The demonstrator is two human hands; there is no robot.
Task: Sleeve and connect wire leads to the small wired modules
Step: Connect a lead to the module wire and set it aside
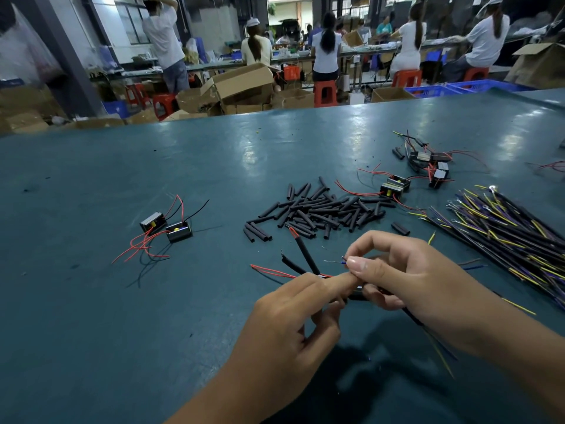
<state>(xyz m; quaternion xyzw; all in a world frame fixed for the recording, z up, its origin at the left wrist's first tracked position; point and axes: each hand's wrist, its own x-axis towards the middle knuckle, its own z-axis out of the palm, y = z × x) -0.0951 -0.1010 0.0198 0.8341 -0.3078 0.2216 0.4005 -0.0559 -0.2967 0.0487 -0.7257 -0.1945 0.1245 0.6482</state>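
**Both hands pinched wire leads over the green bench**

Low in the centre of the frame, the left hand (293, 313) and the right hand (397, 276) met above the green table (153, 332). The right hand pinched a thin blue lead (343, 262) between thumb and forefinger, its bare strands poking out to the left. The left hand's fingers were curled round a small dark module (356, 294), mostly hidden, with its forefinger stretched toward the right thumb. Two black sleeves (304, 254) stood up out of the left grip, and red leads (272, 272) trailed out to the left of it. A black cable (411, 316) ran down beneath the right palm.

Just above the hands, at mid-frame, lay a loose pile of black sleeve pieces (321, 209). Two wired modules (166, 226) sat left of centre with red leads sprawled below them. More modules (394, 186) lay right of the pile, and another cluster (428, 162) sat further up right. A bundle of black, yellow and purple wires (504, 231) fanned along the right edge.

Across the top of the frame, people sat on red stools (324, 92) among cardboard boxes (241, 84).
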